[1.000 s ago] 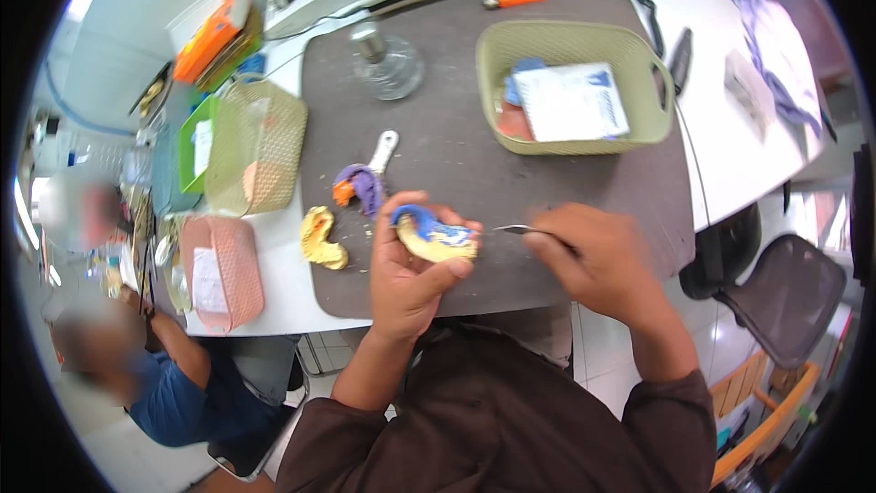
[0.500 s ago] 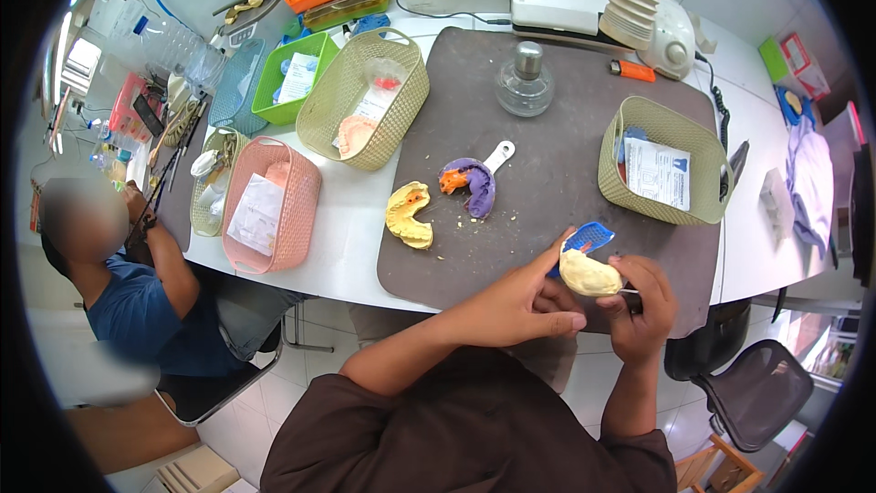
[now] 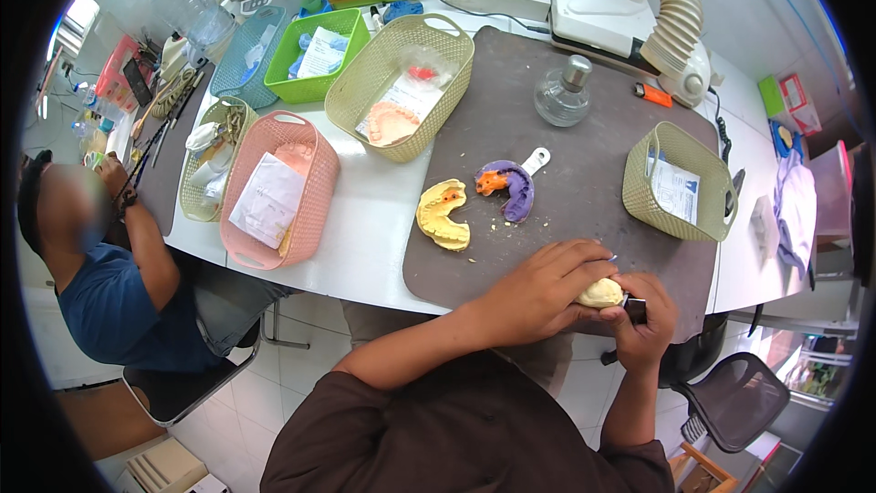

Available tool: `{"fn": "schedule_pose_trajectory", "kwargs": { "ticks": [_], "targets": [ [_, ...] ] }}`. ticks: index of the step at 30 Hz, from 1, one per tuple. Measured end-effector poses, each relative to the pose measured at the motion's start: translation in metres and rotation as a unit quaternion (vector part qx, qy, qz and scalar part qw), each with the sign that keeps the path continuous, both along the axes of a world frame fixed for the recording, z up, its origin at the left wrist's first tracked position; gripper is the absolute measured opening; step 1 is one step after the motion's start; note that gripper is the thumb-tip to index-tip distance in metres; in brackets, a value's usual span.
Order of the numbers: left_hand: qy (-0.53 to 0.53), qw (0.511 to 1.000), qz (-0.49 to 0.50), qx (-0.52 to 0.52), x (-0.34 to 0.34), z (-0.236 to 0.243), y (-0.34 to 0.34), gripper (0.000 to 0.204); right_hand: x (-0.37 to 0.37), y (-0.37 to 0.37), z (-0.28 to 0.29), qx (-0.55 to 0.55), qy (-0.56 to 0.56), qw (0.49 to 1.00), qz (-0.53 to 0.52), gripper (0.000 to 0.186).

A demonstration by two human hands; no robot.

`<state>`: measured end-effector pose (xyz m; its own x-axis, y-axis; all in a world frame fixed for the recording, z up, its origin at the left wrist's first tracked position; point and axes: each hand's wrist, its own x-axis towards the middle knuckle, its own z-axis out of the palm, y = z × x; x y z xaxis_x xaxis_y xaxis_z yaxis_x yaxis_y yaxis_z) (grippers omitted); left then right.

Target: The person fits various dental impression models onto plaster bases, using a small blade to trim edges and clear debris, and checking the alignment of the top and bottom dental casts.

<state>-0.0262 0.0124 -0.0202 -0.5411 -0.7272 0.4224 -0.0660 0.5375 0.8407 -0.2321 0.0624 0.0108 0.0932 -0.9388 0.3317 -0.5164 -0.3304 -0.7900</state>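
"Table first; what covers it?"

"White, under a dark mat; an olive basket stands toward the mat's right edge."

"And the person's hands?"

"Left hand partly closed, its fingers laid over the piece it grips; right hand curled in, thumb and fingers nipping that piece's right end; whether they also pinch something thin cannot be told."

"Smaller things?"

"A purple-lined tray, handle pointing away; just left of it, a yellow arch-shaped cast; last, the pale yellow piece, between both hands over the mat's near right part, mostly covered."

"How is it best handled?"

"Probably low over the mat; left grip firm without squeezing, since such a piece may chip; right thumb braced against it, so that small, slow movements spare the left fingertips."
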Motion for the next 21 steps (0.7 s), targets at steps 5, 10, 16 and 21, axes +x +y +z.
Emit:
{"fn": "schedule_pose_trajectory", "kwargs": {
  "ticks": [5, 10, 16, 21],
  "targets": [
    [0.074, 0.992, -0.028, 0.095, 0.007, 0.002, 0.005, 0.051, 0.009, -0.005, 0.007, -0.026, 0.000, 1.000, 0.002, 0.049],
    [0.132, 0.986, -0.021, 0.097, 0.010, -0.005, 0.005, 0.049, 0.015, -0.010, 0.011, -0.021, 0.021, 1.000, 0.006, 0.054],
    [0.146, 0.981, 0.044, 0.119, 0.019, 0.001, 0.004, 0.042, 0.011, -0.011, 0.008, 0.027, -0.074, 0.993, -0.085, 0.057],
    [0.167, 0.975, 0.041, 0.143, 0.020, 0.001, 0.004, 0.043, 0.002, -0.010, -0.007, 0.116, -0.046, 0.987, -0.102, 0.033]
  ]
}}
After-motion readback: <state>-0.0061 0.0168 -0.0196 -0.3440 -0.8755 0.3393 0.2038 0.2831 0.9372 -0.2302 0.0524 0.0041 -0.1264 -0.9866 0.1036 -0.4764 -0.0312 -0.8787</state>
